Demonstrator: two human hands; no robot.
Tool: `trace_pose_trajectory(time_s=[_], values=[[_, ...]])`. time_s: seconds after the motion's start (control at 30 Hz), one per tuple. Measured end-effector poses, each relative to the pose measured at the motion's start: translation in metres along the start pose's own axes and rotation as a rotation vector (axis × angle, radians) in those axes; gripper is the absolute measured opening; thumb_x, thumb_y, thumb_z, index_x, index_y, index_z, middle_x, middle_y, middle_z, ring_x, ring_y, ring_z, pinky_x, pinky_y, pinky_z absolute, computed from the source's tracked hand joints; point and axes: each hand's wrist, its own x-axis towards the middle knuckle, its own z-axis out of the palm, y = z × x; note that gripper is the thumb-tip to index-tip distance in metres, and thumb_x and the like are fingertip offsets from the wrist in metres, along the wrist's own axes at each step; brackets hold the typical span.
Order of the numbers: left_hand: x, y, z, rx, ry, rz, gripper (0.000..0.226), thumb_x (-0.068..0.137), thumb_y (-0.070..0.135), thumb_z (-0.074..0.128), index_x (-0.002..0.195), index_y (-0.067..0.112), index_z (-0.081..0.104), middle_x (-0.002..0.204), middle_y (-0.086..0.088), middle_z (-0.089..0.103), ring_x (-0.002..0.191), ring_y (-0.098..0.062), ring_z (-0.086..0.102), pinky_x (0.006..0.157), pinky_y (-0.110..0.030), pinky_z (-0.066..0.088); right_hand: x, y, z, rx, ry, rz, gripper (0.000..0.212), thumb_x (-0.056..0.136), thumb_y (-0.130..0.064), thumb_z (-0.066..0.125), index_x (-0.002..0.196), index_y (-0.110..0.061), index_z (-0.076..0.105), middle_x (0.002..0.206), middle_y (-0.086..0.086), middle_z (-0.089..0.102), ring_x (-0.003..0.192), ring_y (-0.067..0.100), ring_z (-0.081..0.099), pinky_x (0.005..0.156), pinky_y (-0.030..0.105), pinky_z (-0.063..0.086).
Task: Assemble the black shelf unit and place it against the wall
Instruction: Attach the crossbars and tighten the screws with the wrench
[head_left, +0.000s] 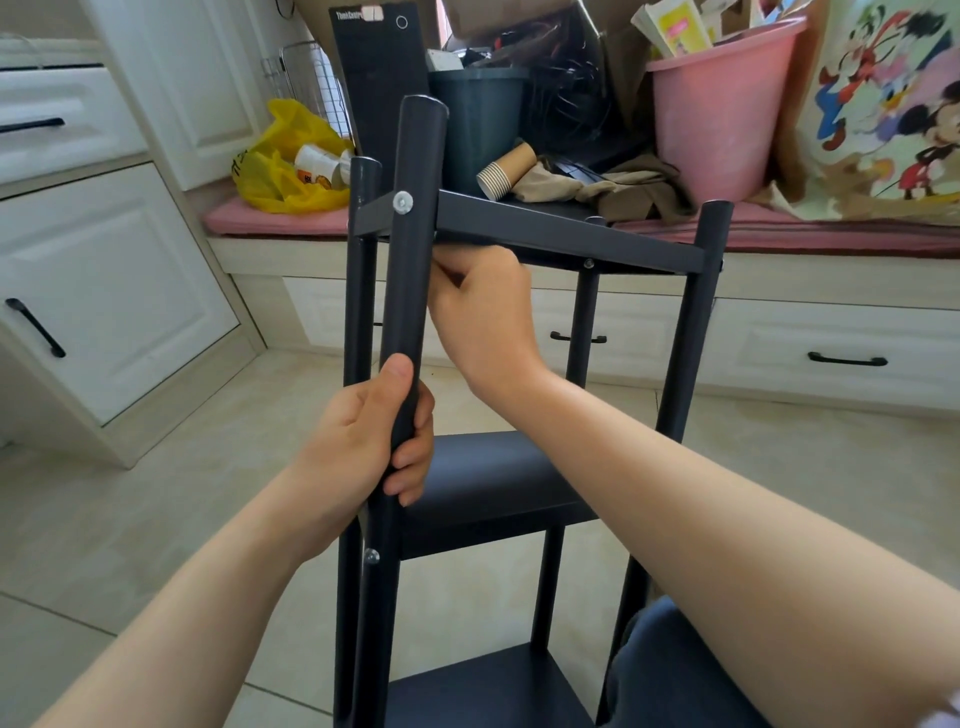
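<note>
The shelf unit (488, 478) stands on the floor (156, 519), left hand (374, 431) wrapped round its front post (410, 249), right hand (480, 317) curled under the top shelf (566, 234) behind the screw (402, 201), pinching I cannot tell what; tightening that joint looks next.

So the matte black metal shelf unit (467, 535) is standing upright on the pale tiled floor (130, 519), with all four round tube posts in place and sticking up a bit past the flat top shelf (571, 236). The middle shelf (493, 467) and bottom shelf (493, 691) are sitting level below it. A silver screw head (402, 201) is showing where the nearest post (415, 270) is meeting the top shelf's corner, and a second screw (371, 556) is showing lower down at the middle shelf. The left hand (374, 436) is gripping that post, and the right hand (483, 317) is curling up under the top shelf's front rim.
</note>
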Motion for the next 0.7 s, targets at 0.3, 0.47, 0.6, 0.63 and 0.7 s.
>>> trace_pose_trajectory(time_s=[0.3,0.47,0.6,0.63,0.7], values=[[-0.002,0.002,0.002,0.018,-0.012,-0.006,0.055,0.086,0.061,0.039,0.073,0.008,0.044,0.050,-0.001,0.033,0.038,-0.013,0.029,0.040,-0.025,0.037,0.004,0.009,0.012,-0.011,0.133,-0.099,0.026,0.093,-0.007,0.059,0.070,0.004,0.064,0.064,0.015,0.064,0.069,0.041,0.055,0.066,0.045,0.053],[-0.002,0.003,0.005,0.014,-0.001,-0.005,0.060,0.086,0.067,0.041,0.075,0.008,0.043,0.051,-0.001,0.032,0.039,-0.014,0.029,0.041,-0.025,0.037,0.002,0.007,0.006,-0.024,0.083,-0.068,0.029,0.095,-0.006,0.058,0.069,0.008,0.059,0.062,0.019,0.060,0.063,0.034,0.053,0.060,0.035,0.048],[-0.001,0.003,0.003,0.034,-0.010,0.007,0.058,0.078,0.066,0.042,0.076,0.008,0.044,0.052,-0.001,0.034,0.039,-0.014,0.031,0.041,-0.025,0.038,-0.004,0.007,-0.001,-0.037,-0.045,-0.008,0.029,0.096,-0.011,0.056,0.073,0.007,0.062,0.068,0.022,0.063,0.072,0.042,0.056,0.069,0.052,0.051],[-0.001,0.003,0.003,0.039,-0.010,0.009,0.058,0.078,0.066,0.043,0.076,0.008,0.045,0.052,-0.001,0.034,0.040,-0.014,0.031,0.042,-0.026,0.038,-0.006,0.006,-0.003,-0.049,-0.082,0.011,0.030,0.096,-0.013,0.056,0.074,0.007,0.062,0.069,0.023,0.062,0.071,0.041,0.056,0.068,0.050,0.052],[0.000,0.003,0.002,0.037,-0.008,0.014,0.058,0.078,0.066,0.043,0.076,0.008,0.045,0.053,-0.002,0.035,0.040,-0.014,0.032,0.042,-0.026,0.039,-0.011,0.002,-0.010,-0.064,-0.137,0.057,0.033,0.097,-0.014,0.056,0.071,0.005,0.061,0.069,0.024,0.059,0.062,0.029,0.049,0.062,0.039,0.047]])
